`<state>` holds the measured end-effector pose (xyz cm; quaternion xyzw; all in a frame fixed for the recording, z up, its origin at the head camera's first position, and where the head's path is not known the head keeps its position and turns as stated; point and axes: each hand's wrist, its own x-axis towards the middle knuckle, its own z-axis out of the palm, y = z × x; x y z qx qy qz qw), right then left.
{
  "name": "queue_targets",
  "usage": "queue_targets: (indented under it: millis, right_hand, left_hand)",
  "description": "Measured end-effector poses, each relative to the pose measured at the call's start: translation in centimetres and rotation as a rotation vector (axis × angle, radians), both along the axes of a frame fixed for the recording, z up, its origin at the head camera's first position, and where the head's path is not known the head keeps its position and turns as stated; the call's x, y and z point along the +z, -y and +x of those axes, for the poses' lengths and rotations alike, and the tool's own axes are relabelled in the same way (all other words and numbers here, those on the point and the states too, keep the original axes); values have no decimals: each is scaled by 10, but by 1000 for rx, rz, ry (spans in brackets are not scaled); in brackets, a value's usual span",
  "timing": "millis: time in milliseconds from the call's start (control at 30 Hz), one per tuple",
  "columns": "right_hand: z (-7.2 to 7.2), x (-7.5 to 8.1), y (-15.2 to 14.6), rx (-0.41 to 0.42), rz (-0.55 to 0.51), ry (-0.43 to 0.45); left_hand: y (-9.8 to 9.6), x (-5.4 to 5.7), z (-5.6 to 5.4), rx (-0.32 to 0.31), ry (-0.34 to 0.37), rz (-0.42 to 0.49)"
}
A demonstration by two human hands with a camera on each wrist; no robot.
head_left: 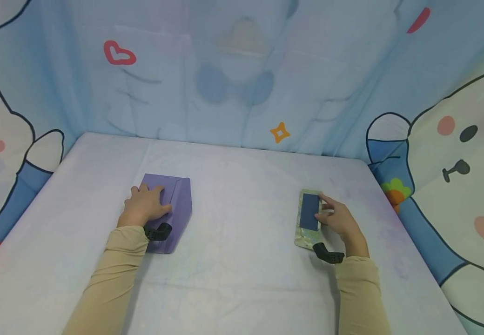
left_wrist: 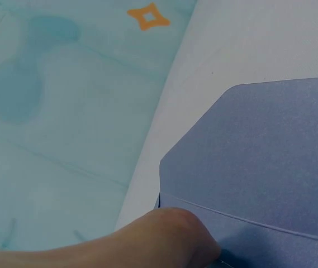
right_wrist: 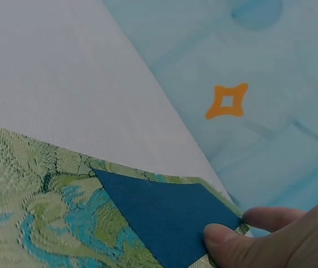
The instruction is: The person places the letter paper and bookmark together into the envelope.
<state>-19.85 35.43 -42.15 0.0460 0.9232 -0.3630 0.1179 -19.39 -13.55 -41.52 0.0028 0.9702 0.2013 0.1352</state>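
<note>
A purple envelope (head_left: 181, 209) lies on the table at the left, its wide flap (left_wrist: 259, 151) unfolded to the right. On top of it rests my left hand (head_left: 144, 204), fingers spread, thumb near the fold line; nothing is gripped. Toward the right is a flat green brocade pouch (head_left: 305, 239) with a blue and green woven pattern. A dark blue card-like piece (head_left: 309, 211) lies over its upper part. My right hand (head_left: 340, 221) pinches the pouch's right edge, the thumb on the blue piece and the index finger at the top corner.
A white cloth covers the table (head_left: 242, 251). Behind its far edge hangs a light blue curtain (head_left: 162, 102) with cartoon figures, which also drapes down both sides. Each wrist wears a small black camera mount (head_left: 327, 255).
</note>
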Motion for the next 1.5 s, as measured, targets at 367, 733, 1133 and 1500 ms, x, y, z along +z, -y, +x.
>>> queue_targets:
  millis: [367,733,1133,1500]
  right_hand:
    - [-4,-4,2,-26,-121,2]
    - [-5,-5,10,-36,-177,-40]
    - [-8,-8,19,-95,-241,-48]
    - [-10,-10,24,-126,-282,-59]
  left_hand:
    - [2,-2,0,2,7,-5]
    - [3,-1,-2,1,4,-6]
    - [2,1,-1,-4,0,3]
    - [2,2,0,-3,-2,2]
